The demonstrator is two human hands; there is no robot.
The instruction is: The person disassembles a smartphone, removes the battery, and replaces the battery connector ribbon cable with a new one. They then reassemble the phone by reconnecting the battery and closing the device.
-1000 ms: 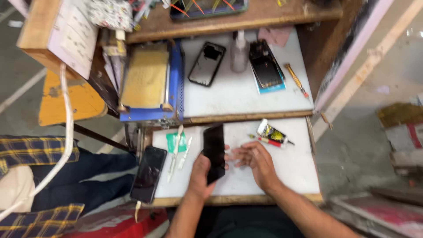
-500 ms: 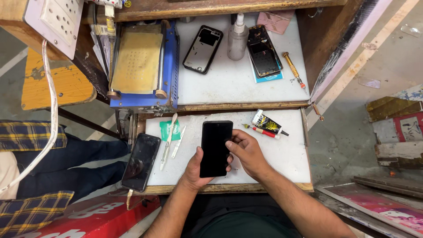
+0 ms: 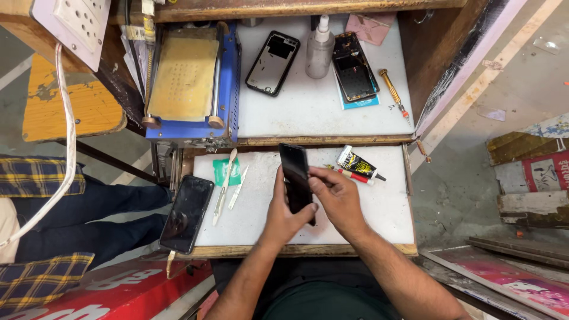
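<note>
A black phone [image 3: 294, 175] is held on edge above the white pull-out tray [image 3: 255, 207]. My left hand [image 3: 284, 212] grips its lower part from the left. My right hand [image 3: 335, 195] closes on its right side, fingers curled around the edge. A black and yellow glue tube [image 3: 357, 163] and a red pen [image 3: 354, 176] lie just right of my hands. Two white pry tools [image 3: 228, 186] and a green cloth [image 3: 227, 172] lie to the left.
Another dark phone [image 3: 186, 213] hangs over the tray's left edge. The upper shelf [image 3: 320, 112] holds a blue heating plate [image 3: 186, 77], a phone back frame [image 3: 272, 62], a spray bottle [image 3: 320, 50], an opened phone [image 3: 354, 74] and a screwdriver [image 3: 394, 92]. A person in a plaid shirt [image 3: 35, 178] sits left.
The phone has turned from screen facing up to standing on its edge. My right hand has shifted from its side onto the upper edge. The camera view has moved slightly closer.
</note>
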